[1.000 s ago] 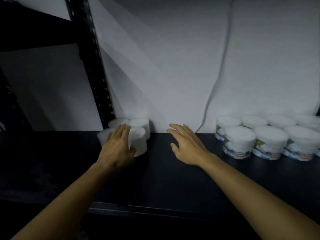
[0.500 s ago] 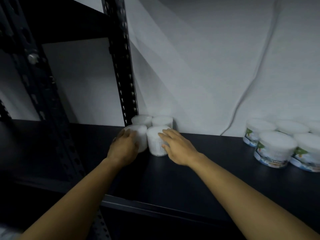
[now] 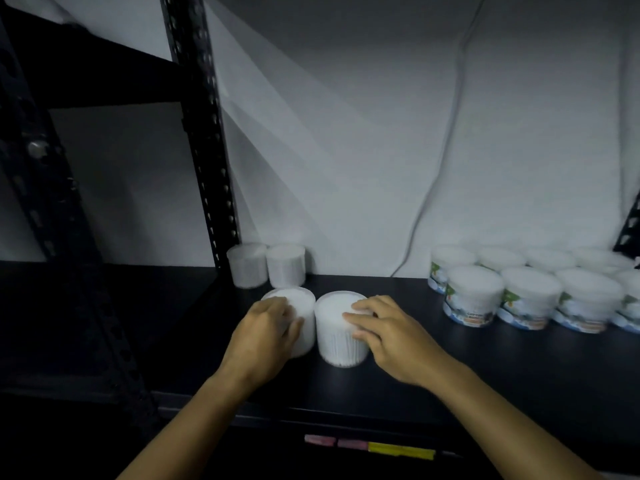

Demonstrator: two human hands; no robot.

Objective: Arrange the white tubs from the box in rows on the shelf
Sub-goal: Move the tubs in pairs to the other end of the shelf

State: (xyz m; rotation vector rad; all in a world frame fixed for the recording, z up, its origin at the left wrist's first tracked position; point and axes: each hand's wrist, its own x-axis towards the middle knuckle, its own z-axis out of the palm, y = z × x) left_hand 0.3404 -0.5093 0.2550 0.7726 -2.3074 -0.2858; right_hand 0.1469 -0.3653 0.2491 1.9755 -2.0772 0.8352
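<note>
Both grips are now closed on tubs: the left hand [image 3: 265, 336] is curled round the left front tub [image 3: 298, 308], the right hand [image 3: 388, 336] is wrapped on the right front tub [image 3: 337, 336], which a moment ago was only being reached for. Just beyond the grips, two back tubs [image 3: 266, 265] stand against the wall. A second row is judged nearly squared on the shelf [image 3: 433, 375]. Far right of the grips, labelled tubs [image 3: 530, 297] are ranked.

Four plain white tubs stand upright on the dark shelf [image 3: 398, 386] in a two-by-two block. Back pair [image 3: 266, 265] sits by the wall, side by side, touching. The front left tub [image 3: 298, 299] and front right tub [image 3: 337, 327] stand just beside each other, nearer the shelf edge.
</note>
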